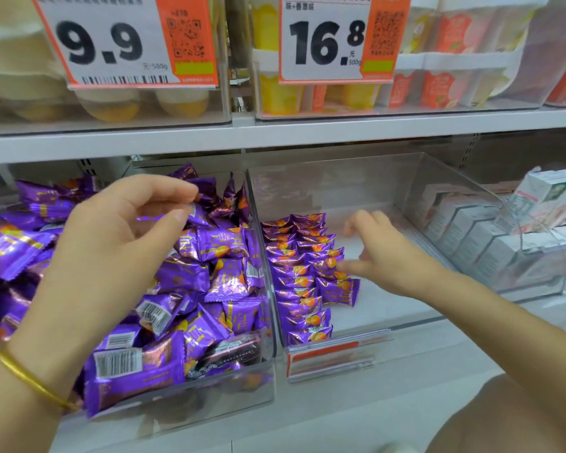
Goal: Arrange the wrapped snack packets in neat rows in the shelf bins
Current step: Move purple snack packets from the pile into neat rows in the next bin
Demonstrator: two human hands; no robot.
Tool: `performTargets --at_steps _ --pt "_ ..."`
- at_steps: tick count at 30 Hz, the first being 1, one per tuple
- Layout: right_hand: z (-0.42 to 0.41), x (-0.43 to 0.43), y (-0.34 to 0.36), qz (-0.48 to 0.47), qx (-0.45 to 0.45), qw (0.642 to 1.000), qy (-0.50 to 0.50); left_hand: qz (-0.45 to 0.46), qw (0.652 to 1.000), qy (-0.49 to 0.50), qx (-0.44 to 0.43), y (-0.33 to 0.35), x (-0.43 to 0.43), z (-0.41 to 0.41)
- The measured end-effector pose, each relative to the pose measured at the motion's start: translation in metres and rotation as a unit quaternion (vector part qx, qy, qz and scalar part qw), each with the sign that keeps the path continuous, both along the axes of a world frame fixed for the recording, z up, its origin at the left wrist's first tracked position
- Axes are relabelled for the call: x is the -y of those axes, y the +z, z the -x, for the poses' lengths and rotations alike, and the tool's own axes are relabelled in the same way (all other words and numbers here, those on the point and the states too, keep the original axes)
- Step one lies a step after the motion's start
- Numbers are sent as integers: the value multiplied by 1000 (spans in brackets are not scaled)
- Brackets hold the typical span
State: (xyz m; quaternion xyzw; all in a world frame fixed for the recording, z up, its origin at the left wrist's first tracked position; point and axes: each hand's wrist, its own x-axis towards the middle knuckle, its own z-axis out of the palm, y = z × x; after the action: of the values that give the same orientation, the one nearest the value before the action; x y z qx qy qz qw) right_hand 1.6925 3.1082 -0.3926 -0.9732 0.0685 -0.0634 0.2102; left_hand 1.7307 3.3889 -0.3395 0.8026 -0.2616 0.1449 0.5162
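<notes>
A clear left bin (268,325) is heaped with loose purple snack packets (190,289). My left hand (111,243) hovers over the heap and pinches one purple packet (198,214) between thumb and fingertips. In the clear right bin (415,204), two neat rows of the same packets (303,276) run along its left wall. My right hand (376,253) is inside that bin, blurred, fingers spread and holding nothing, its thumb close to the inner row.
Price tags reading 9.9 (125,40) and 16.8 (337,37) hang from the upper shelf (275,135), which holds cup desserts. White boxed goods (504,230) fill the bin to the right. An orange label strip (330,354) fronts the right bin.
</notes>
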Motion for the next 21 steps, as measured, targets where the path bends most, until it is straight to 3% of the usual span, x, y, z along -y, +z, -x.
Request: performTargets --at_steps 3,6,11,14,16,21 --pt "11 -41 25 -84 158 981 80 -146 980 66 119 3 -14 0" --pt "10 -84 44 -19 222 957 185 -208 965 62 146 8 -26 -1" --pt "-27 -124 53 183 45 963 192 -319 941 26 113 3 -42 0" --pt "-42 -129 54 184 -51 965 179 -360 929 11 86 -5 -44 3" --pt "-47 -131 52 176 -73 965 180 -372 922 14 103 -9 -44 4" --pt "-47 -135 47 204 -33 963 173 -384 911 27 146 -14 -37 7"
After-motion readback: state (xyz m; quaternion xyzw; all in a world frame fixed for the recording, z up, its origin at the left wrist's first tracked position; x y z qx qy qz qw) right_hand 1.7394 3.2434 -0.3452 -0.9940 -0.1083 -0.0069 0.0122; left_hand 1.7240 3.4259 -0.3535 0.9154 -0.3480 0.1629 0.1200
